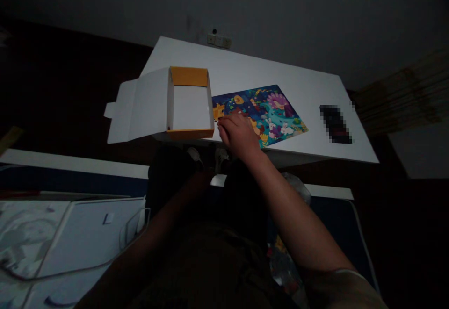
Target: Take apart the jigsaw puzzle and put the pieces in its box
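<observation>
On the white table lies a colourful picture puzzle [277, 108] with rabbits and a pink-tailed bird. My right hand [240, 133] rests over its left part, palm down, with its fingers bent together. Whatever the fingertips hold, if anything, is hidden. Just beyond those fingers a yellow patch [219, 111] shows at the puzzle's left edge; I cannot tell if it is a loose piece. Left of the puzzle, close beside it, stands an open box [190, 134] with yellow ends, a white inside and its lid folded out leftward. My left hand [205, 178] hangs low before my legs, dark and blurred.
The white table [242, 66] stands near a wall with a socket [219, 41]. A dark, pixelated object [336, 124] lies at its right end. By my seat are a white panel [87, 234] with a cable, and clear plastic packaging [286, 267].
</observation>
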### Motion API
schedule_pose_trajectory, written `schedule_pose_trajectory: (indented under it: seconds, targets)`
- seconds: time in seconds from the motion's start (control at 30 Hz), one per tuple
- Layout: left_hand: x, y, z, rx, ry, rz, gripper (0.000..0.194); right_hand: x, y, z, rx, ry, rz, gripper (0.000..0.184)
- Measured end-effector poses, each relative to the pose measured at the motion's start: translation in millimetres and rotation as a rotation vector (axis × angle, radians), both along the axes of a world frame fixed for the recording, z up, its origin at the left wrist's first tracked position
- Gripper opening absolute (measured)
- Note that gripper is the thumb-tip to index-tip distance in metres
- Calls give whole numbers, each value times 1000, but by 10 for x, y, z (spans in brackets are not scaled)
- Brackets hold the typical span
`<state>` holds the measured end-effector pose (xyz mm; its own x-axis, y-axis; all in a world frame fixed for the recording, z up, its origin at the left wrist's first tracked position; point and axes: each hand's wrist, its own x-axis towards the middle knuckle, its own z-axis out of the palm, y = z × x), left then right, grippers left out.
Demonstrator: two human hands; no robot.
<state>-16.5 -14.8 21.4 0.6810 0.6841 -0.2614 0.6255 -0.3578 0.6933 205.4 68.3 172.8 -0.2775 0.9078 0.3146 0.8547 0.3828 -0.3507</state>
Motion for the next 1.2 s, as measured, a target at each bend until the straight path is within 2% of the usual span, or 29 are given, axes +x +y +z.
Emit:
schedule_pose_trajectory:
  seconds: [0.1,0.17,0.3,0.4,0.5,0.63,0.77,0.83,0.9,0.93,1.0,1.07,1.2]
  targets:
    - [-237,-71,277,13,-70,261,41,5,-42,36,0,-4,21,33]
    - [-409,-93,500,63,-101,380,40,54,-99,84,-23,-2,83,34]
    - [-627,-69,967,314,-159,493,37,256,-271,153,-82,28,216,54]
    - [-607,33,1278,562,-260,514,32,402,-366,133,-69,77,207,62]
    - [-461,230,1528,791,-333,512,31,467,-393,105,-51,99,137,65]
    - [-217,580,1782,915,-226,551,36,498,-361,105,-83,106,112,69]
    - [-78,877,1926,916,-160,599,38,612,-232,77,-114,179,130,81]
    - [-61,970,1944,896,-143,589,39,685,-129,60,-122,215,129,90]
    - [-65,1022,1939,870,-107,573,39,737,-32,65,-126,228,138,91]
    - [-69,1035,1934,860,-85,565,39,748,0,80,-132,220,151,86]
    - [-78,1042,1928,848,-42,543,40,741,5,130,-138,168,186,62]
    - [-84,1036,1931,843,-17,535,41,705,-84,188,-109,79,212,43]
    - [-86,1030,1945,814,-10,539,39,659,-434,191,38,-62,191,43]
